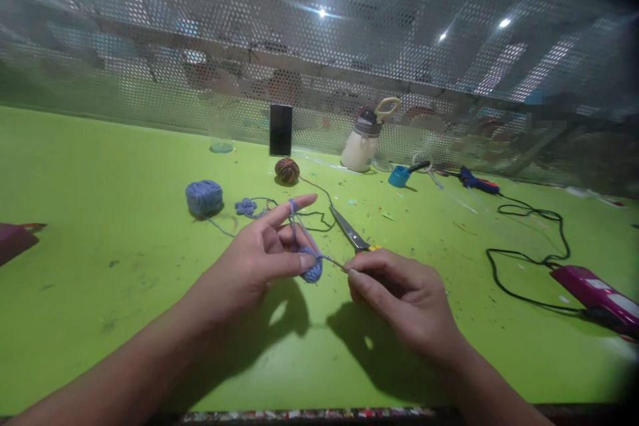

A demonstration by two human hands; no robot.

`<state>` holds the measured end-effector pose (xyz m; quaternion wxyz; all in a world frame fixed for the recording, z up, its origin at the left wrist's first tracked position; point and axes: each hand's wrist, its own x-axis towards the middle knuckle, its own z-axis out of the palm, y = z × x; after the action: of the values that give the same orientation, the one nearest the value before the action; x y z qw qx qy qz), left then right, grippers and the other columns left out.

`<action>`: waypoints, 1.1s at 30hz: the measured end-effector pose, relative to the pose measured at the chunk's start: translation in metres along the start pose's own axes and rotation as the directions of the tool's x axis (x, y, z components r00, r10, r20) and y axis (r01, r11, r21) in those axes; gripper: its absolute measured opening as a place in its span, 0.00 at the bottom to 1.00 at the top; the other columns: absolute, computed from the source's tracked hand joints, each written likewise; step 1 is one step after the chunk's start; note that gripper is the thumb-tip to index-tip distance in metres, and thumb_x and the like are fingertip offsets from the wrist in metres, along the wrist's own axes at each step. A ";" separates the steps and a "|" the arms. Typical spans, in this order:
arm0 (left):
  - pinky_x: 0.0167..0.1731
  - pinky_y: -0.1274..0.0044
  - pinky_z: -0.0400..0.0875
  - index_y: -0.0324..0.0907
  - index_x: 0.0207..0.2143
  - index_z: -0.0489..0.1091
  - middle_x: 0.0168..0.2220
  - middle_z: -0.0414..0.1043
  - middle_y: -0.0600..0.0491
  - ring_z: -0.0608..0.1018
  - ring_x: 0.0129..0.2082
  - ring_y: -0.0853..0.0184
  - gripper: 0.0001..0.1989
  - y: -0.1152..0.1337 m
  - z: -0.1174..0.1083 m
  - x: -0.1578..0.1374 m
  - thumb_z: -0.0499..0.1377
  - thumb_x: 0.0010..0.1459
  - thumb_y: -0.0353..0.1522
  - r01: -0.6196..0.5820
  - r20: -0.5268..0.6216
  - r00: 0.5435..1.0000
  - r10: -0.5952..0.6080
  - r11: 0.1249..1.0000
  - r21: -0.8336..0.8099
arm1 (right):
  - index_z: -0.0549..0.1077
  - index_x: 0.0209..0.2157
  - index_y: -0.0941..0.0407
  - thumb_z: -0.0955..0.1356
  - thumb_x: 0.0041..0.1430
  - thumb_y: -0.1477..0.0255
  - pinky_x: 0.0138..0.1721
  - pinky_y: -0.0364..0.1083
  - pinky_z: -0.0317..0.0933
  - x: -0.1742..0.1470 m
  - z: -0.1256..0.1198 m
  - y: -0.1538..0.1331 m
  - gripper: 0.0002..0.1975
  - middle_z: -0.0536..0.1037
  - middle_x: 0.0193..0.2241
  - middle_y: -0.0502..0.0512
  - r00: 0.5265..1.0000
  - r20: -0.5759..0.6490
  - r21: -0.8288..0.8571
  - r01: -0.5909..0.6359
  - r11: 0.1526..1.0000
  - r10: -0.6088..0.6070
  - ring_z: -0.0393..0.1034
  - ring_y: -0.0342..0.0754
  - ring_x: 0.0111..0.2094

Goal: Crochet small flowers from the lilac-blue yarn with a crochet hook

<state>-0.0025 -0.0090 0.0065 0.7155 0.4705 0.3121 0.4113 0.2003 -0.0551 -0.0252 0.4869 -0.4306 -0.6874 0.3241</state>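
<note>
Between the thumb and fingers of my left hand [264,249] is a small blue crochet piece [312,271], with blue yarn looped over the raised index finger. My right hand [404,293] pinches a thin crochet hook [335,262], whose far end meets the top of the piece. A ball of blue yarn [204,198] lies left of my left hand, its strand running towards that hand. Beyond the hand rest a small blue crocheted flower [246,206] and a dark multicoloured yarn ball [287,171]. Scissors [351,231] lie just beyond my right hand, their handles partly hidden.
On the green table [124,319], a black phone [280,130] and a pale bottle [360,143] stand along the perforated screen. A blue tape roll [399,176] and a glue gun [478,181] are farther right. A corded magenta power strip [596,289] lies at the right edge.
</note>
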 end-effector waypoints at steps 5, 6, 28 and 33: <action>0.35 0.75 0.67 0.42 0.58 0.65 0.29 0.68 0.58 0.71 0.30 0.69 0.29 -0.009 0.000 0.002 0.63 0.53 0.26 -0.075 0.068 0.996 0.057 0.954 0.291 | 0.76 0.33 0.57 0.69 0.62 0.69 0.18 0.40 0.50 0.002 0.003 0.000 0.06 0.71 0.21 0.48 0.987 0.046 0.127 -0.158 0.979 0.153 0.60 0.40 0.19; 0.35 0.74 0.66 0.44 0.61 0.64 0.29 0.67 0.58 0.71 0.30 0.68 0.31 -0.011 0.001 0.002 0.62 0.54 0.26 -0.101 0.075 0.994 0.079 0.925 0.367 | 0.76 0.33 0.57 0.69 0.62 0.68 0.18 0.40 0.49 0.004 0.003 0.000 0.07 0.71 0.21 0.48 0.983 0.051 0.122 -0.179 0.976 0.174 0.59 0.39 0.19; 0.29 0.80 0.67 0.41 0.64 0.56 0.27 0.73 0.58 0.72 0.27 0.71 0.44 -0.005 0.009 -0.002 0.69 0.46 0.23 -0.012 -0.012 1.000 0.011 0.997 -0.081 | 0.75 0.33 0.56 0.68 0.62 0.71 0.17 0.41 0.56 0.000 0.012 0.007 0.05 0.72 0.21 0.48 0.993 -0.106 0.036 -0.038 0.999 0.041 0.61 0.40 0.17; 0.27 0.82 0.65 0.40 0.59 0.65 0.28 0.74 0.56 0.71 0.26 0.72 0.38 0.000 0.004 -0.004 0.69 0.45 0.22 -0.011 -0.043 0.999 0.004 0.985 -0.172 | 0.75 0.35 0.56 0.67 0.61 0.80 0.25 0.43 0.62 0.000 0.008 0.000 0.06 0.77 0.25 0.51 0.949 -0.109 -0.309 0.249 0.918 -0.295 0.69 0.43 0.24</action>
<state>-0.0006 -0.0141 0.0086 0.7452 0.3993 0.2888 0.4494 0.1926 -0.0554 -0.0282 0.5099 -0.4213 -0.7413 0.1143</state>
